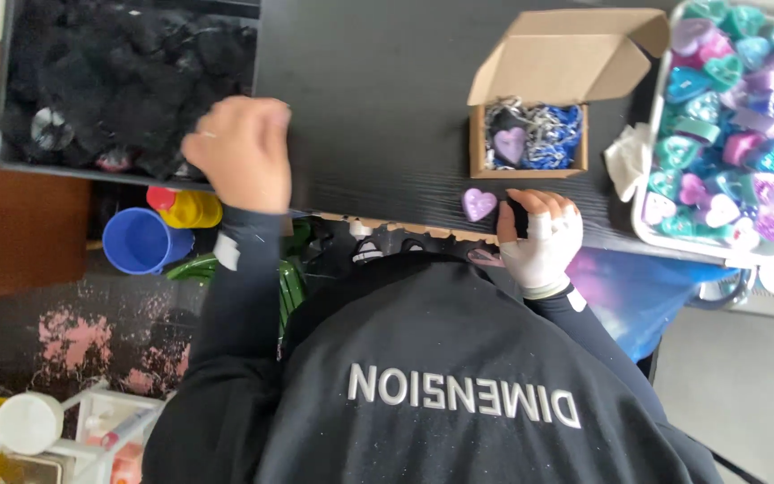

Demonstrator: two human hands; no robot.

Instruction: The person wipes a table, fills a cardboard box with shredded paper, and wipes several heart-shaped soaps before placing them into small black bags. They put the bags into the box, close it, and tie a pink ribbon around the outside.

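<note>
Where the left hand (239, 152) meets the black tray (11, 152), its fingers are hidden.

Soft even daylight, mild glare, slight blur.

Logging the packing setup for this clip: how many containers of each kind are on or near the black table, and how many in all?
Small cardboard box, open: 1
White tray of heart shapes: 1
Black bin of dark filler: 1
Blue cup: 1
Total: 4
</note>
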